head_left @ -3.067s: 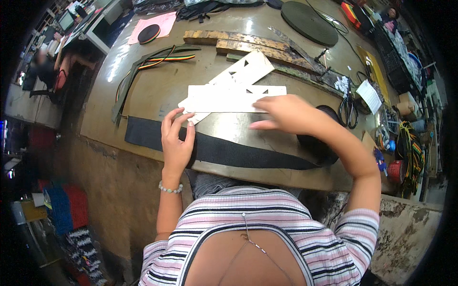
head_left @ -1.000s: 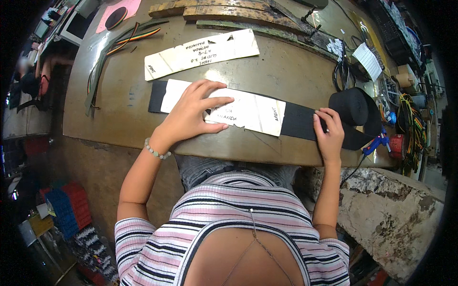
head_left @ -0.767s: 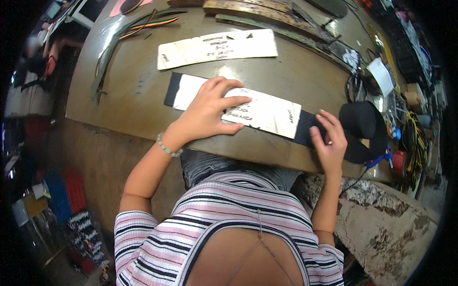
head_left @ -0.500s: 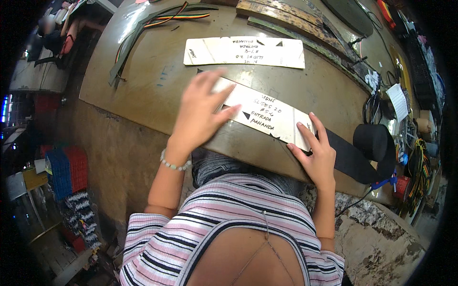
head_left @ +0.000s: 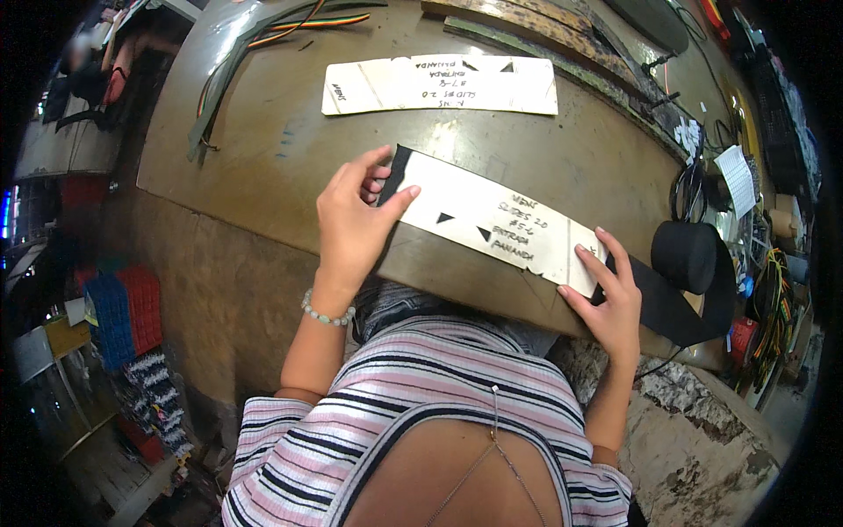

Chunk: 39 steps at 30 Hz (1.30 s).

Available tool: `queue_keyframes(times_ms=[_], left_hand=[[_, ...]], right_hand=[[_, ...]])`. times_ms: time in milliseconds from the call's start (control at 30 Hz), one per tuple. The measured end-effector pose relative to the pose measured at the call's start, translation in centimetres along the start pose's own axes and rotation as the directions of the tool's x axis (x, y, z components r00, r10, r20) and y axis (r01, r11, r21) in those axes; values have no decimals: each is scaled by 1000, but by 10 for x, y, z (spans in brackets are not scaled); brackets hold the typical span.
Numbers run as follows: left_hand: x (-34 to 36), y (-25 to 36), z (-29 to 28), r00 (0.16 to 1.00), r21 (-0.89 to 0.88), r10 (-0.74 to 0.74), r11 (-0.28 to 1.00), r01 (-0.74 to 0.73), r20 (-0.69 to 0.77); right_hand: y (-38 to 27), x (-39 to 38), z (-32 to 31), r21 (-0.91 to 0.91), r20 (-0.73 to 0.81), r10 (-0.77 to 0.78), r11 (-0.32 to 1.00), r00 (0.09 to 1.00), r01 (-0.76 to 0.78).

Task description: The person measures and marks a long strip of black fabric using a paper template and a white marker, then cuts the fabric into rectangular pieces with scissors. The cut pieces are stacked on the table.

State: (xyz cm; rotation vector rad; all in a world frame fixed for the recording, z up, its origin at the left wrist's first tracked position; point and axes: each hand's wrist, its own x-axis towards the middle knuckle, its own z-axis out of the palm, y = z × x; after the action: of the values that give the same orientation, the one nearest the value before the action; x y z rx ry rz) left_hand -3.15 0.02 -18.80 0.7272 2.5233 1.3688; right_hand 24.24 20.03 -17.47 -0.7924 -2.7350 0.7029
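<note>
A long white template [head_left: 470,198] with handwriting and cut-out notches lies slantwise on a wide black strap [head_left: 401,162] near the table's front edge. At its left end my left hand [head_left: 351,211] has the thumb on the template and the other fingers curled beside the strap's end, which juts out past the template. My right hand [head_left: 613,303] grips the template's right end, thumb by the lower edge and fingers on top. From beneath that hand the strap runs right to a black roll [head_left: 683,256]. A second white template [head_left: 439,85] lies farther back, its writing upside down.
Wooden bars [head_left: 527,39] lie along the back of the brown table [head_left: 263,167]. Striped and grey straps [head_left: 255,53] are at the far left. A paper sheet [head_left: 736,180], cords and a red spool [head_left: 743,338] crowd the right side.
The template under my hands has shifted slightly right and down. My left hand has come down to its left end, fingers curling in, and my right hand has moved right with it.
</note>
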Motion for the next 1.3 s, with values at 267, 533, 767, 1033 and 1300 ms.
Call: queue_keyframes(times_ms=[267, 533, 767, 1033, 1300], left_hand=[[9, -12, -4, 996, -146, -84, 985, 89, 41], [0, -2, 1, 972, 298, 234, 927, -228, 14], [-62, 15, 44, 677, 186, 532, 700, -689, 509], [-76, 8, 45, 665, 267, 478, 659, -703, 574], [-76, 3, 46, 667, 247, 495, 668, -702, 557]], right_hand=[[-14, 5, 12, -32, -40, -16, 999, 999, 15], [-18, 3, 13, -14, -1, 61, 998, 998, -61], [-23, 3, 11, -5, 14, 94, 996, 995, -94], [-14, -7, 23, -17, -35, 85, 996, 996, -86], [-28, 26, -14, 513, -368, 639, 746, 676, -425]])
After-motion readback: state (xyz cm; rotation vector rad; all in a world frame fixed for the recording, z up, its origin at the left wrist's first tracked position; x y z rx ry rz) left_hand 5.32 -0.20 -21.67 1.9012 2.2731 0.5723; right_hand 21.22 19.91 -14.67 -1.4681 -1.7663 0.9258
